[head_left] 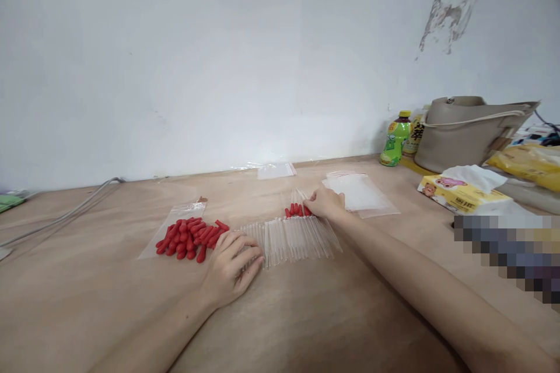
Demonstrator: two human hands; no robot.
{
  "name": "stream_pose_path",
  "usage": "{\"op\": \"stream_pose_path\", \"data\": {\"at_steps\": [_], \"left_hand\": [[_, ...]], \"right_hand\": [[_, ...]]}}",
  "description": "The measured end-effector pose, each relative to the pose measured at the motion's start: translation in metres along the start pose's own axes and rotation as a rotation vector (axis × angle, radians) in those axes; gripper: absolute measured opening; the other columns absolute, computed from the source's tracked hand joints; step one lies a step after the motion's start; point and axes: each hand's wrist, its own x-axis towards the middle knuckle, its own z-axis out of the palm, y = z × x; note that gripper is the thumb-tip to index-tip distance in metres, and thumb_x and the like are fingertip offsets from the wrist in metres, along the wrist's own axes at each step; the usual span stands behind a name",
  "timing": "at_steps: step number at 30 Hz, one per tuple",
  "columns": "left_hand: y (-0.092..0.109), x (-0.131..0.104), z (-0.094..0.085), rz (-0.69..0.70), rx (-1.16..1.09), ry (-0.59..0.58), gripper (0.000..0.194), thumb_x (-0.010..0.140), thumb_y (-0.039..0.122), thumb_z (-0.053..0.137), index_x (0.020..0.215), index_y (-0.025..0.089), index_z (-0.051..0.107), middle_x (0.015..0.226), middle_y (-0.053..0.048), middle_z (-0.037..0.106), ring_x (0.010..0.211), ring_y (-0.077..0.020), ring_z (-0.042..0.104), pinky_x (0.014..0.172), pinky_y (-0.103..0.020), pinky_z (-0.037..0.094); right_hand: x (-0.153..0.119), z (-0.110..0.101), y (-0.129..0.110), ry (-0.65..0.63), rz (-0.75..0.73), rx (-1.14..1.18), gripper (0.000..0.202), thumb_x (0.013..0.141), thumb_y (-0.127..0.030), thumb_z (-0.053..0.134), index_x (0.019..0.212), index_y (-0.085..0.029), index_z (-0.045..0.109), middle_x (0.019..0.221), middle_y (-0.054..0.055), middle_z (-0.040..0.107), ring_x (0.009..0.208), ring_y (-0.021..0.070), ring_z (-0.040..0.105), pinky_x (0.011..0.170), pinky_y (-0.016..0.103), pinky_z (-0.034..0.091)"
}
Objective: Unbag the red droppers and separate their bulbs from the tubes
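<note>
My left hand (230, 268) rests on the table with its fingers curled, between a heap of red rubber bulbs (181, 238) and a row of glass dropper tubes (289, 242). Its fingertips lie by the left end of the row; whatever they may hold is hidden. Farther back, my right hand (327, 203) pinches a dropper with a red bulb (307, 210), partly covered by the fingers. Several red-bulbed droppers (296, 209) lie side by side just left of it, beyond the bare tubes. The loose bulbs lie partly on a clear plastic bag (153, 243).
A stack of clear zip bags (361, 191) lies right of my right hand, and another bag (276, 171) by the wall. Along the right stand a green bottle (392, 143), a grey-beige handbag (459, 134) and a yellow tissue pack (470, 195). A cable (65, 215) runs at left.
</note>
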Motion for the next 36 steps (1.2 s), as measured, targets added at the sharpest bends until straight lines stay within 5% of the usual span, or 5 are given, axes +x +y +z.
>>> {"op": "stream_pose_path", "data": {"at_steps": [8,12,17,30,36], "left_hand": [[-0.002,-0.003,0.002,-0.004,0.067,0.096,0.017,0.077,0.017,0.054,0.092,0.021,0.061,0.091,-0.006,0.062,0.088,-0.0191,0.054,0.079,-0.036,0.042],[-0.001,-0.002,0.003,0.030,0.186,0.188,0.038,0.077,0.013,0.054,0.114,0.023,0.053,0.111,-0.008,0.058,0.104,-0.0227,0.051,0.087,-0.040,0.041],[0.004,0.000,0.001,0.192,0.289,0.097,0.035,0.078,0.015,0.056,0.112,0.024,0.055,0.109,-0.005,0.062,0.107,-0.0225,0.052,0.094,-0.043,0.038],[0.012,0.002,0.004,0.276,0.174,0.050,0.015,0.080,0.014,0.054,0.094,0.014,0.060,0.097,-0.005,0.067,0.100,-0.0193,0.058,0.094,-0.039,0.044],[0.014,-0.002,0.005,0.284,0.045,0.015,0.014,0.080,0.009,0.053,0.092,0.010,0.059,0.091,-0.006,0.067,0.102,-0.0170,0.057,0.097,-0.035,0.044]], "right_hand": [[-0.041,-0.024,-0.004,0.084,-0.203,0.121,0.025,0.079,-0.039,0.048,0.066,-0.021,0.061,0.067,-0.001,0.065,0.067,0.0156,0.058,0.073,0.031,0.032],[-0.080,-0.006,0.000,0.234,-0.636,0.262,0.018,0.081,-0.035,0.054,0.072,-0.020,0.059,0.074,-0.001,0.066,0.073,0.0156,0.056,0.078,0.033,0.030],[-0.108,0.016,-0.001,0.364,-0.933,0.197,0.018,0.082,-0.028,0.054,0.097,-0.019,0.058,0.077,0.004,0.065,0.073,0.0172,0.052,0.074,0.034,0.031],[-0.114,0.016,-0.010,0.363,-1.117,0.132,0.011,0.084,-0.025,0.051,0.083,-0.020,0.062,0.069,0.000,0.063,0.071,0.0136,0.053,0.080,0.036,0.033],[-0.110,0.025,-0.004,0.392,-1.274,0.164,0.011,0.083,-0.022,0.054,0.083,-0.014,0.061,0.066,0.001,0.063,0.063,0.0114,0.051,0.067,0.028,0.037]]}}
